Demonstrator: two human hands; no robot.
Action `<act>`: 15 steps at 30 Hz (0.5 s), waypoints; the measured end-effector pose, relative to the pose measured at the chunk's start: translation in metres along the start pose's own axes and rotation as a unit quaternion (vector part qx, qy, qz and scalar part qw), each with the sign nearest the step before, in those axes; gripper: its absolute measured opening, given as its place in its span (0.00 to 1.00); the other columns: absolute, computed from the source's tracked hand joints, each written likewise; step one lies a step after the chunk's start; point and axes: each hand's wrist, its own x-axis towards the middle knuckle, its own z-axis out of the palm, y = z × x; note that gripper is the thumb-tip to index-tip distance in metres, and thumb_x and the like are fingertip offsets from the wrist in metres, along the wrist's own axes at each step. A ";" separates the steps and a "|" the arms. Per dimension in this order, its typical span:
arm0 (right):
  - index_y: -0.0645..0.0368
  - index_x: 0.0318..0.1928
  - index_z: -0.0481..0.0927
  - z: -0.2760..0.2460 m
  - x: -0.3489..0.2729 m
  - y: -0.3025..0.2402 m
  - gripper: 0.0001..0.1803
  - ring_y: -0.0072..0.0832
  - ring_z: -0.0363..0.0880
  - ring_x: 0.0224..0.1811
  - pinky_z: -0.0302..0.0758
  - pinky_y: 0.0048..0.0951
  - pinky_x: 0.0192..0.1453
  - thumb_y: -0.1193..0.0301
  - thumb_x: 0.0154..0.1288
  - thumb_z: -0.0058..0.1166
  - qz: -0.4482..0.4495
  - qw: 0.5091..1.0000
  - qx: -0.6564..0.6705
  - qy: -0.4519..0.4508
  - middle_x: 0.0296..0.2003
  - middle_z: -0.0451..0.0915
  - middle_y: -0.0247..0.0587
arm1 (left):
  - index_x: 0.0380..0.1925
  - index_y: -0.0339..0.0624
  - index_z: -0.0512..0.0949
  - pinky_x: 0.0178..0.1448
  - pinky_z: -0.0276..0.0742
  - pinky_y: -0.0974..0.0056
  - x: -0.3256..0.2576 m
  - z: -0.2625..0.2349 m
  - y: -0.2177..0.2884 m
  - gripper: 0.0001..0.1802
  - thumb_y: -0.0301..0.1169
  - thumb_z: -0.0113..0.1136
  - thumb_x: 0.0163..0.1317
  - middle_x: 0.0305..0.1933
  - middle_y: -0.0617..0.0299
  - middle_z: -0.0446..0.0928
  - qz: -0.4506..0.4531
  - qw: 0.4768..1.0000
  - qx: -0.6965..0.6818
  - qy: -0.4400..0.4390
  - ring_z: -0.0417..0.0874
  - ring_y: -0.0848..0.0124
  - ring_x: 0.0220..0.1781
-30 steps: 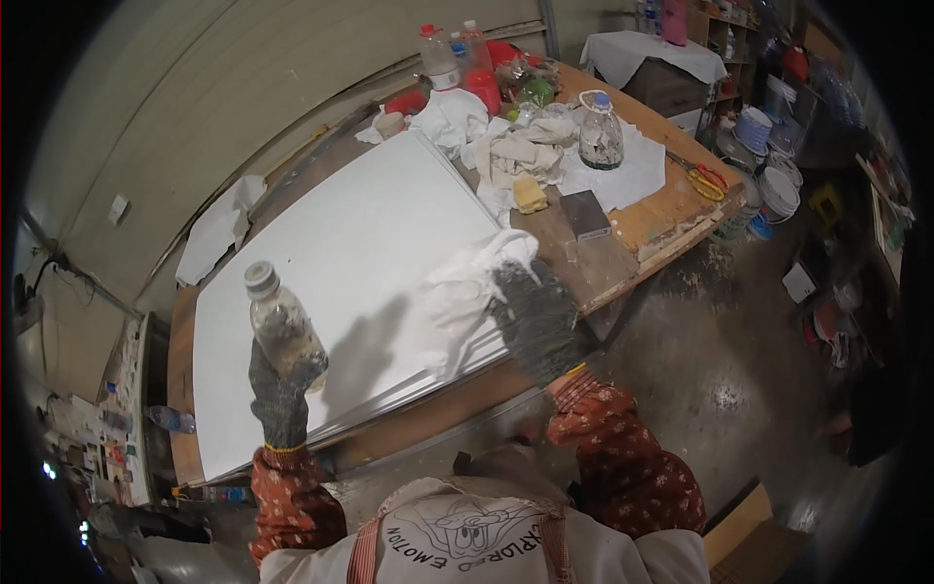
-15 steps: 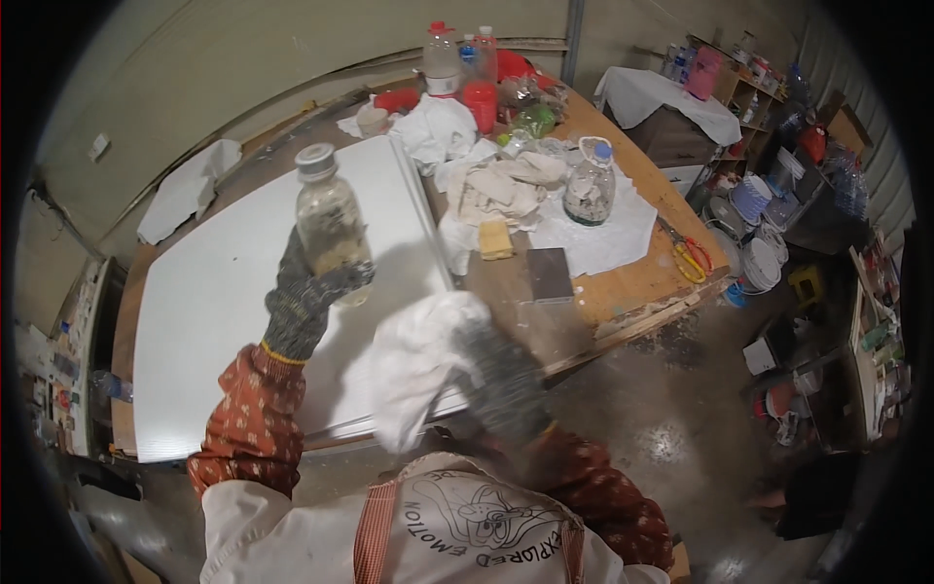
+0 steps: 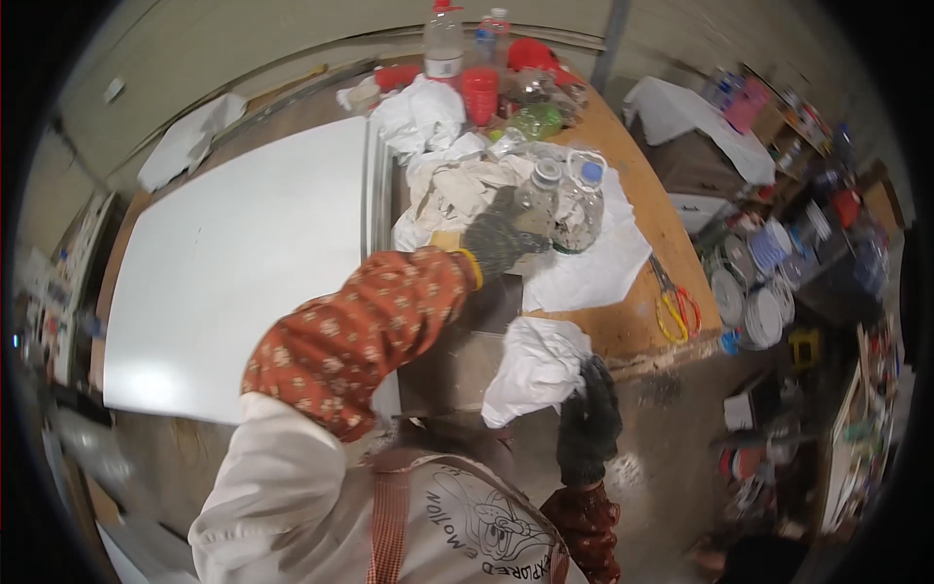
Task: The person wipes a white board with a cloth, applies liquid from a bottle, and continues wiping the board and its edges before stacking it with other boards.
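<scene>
My left hand (image 3: pixel 496 237), in a dark grey knit glove, is closed round a clear bottle (image 3: pixel 538 195) with a grey-white cap. It has the bottle at the white sheet (image 3: pixel 608 263), right beside a second clear bottle (image 3: pixel 581 214) with a blue cap. Whether the held bottle rests on the sheet I cannot tell. A bunched white cloth (image 3: pixel 535 365) is gripped by my right hand (image 3: pixel 589 423), also gloved, just off the table's near edge. A yellow sponge (image 3: pixel 446 239) shows partly behind my left wrist, and a dark block (image 3: pixel 494 300) lies below that arm.
A large white panel (image 3: pixel 224 263) covers the table's left part. Crumpled rags (image 3: pixel 452 200), a red container (image 3: pixel 480 95) and a tall bottle (image 3: pixel 444 44) stand or lie farther back. Yellow-and-red-handled shears (image 3: pixel 673 307) lie near the right edge. Buckets (image 3: pixel 759 311) stand on the floor at right.
My left hand has carried the bottle from above the white panel rightward to the blue-capped bottle. My right hand has drawn the cloth right, away from the panel. The view has shifted too.
</scene>
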 end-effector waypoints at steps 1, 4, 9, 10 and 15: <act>0.67 0.54 0.76 -0.002 0.006 -0.001 0.19 0.48 0.74 0.59 0.70 0.40 0.64 0.74 0.62 0.52 -0.027 0.999 0.030 -0.030 0.54 0.77 0.55 | 0.60 0.39 0.62 0.56 0.75 0.58 0.012 0.020 -0.063 0.33 0.41 0.62 0.59 0.54 0.48 0.74 -0.007 0.998 0.066 0.016 0.78 0.56 0.54; 0.66 0.54 0.76 -0.030 0.028 0.021 0.18 0.50 0.73 0.61 0.69 0.43 0.65 0.74 0.65 0.48 -0.053 0.998 -0.014 -0.037 0.55 0.76 0.54 | 0.60 0.38 0.62 0.60 0.71 0.57 0.030 0.086 -0.117 0.37 0.46 0.62 0.57 0.57 0.48 0.73 -0.041 0.992 0.120 0.004 0.75 0.53 0.57; 0.68 0.55 0.74 -0.050 0.071 0.042 0.20 0.54 0.70 0.62 0.68 0.48 0.64 0.72 0.64 0.50 -0.113 0.993 -0.015 -0.024 0.57 0.73 0.58 | 0.62 0.40 0.64 0.59 0.73 0.55 -0.004 0.013 0.025 0.43 0.43 0.72 0.47 0.52 0.47 0.78 -0.259 0.965 0.022 0.017 0.78 0.53 0.57; 0.66 0.56 0.74 -0.046 0.085 0.055 0.22 0.55 0.68 0.63 0.66 0.50 0.65 0.70 0.64 0.52 -0.156 0.985 -0.050 -0.061 0.58 0.72 0.57 | 0.62 0.40 0.64 0.59 0.73 0.55 -0.008 0.004 0.025 0.43 0.43 0.72 0.47 0.52 0.47 0.78 -0.271 0.962 0.027 0.029 0.78 0.53 0.57; 0.51 0.58 0.73 -0.009 0.130 0.060 0.26 0.51 0.62 0.66 0.59 0.54 0.69 0.61 0.59 0.60 -0.308 0.907 -0.223 -0.179 0.62 0.67 0.48 | 0.54 0.37 0.72 0.60 0.74 0.64 -0.043 -0.103 0.019 0.24 0.27 0.66 0.57 0.50 0.58 0.78 -0.121 0.993 0.004 0.001 0.78 0.69 0.53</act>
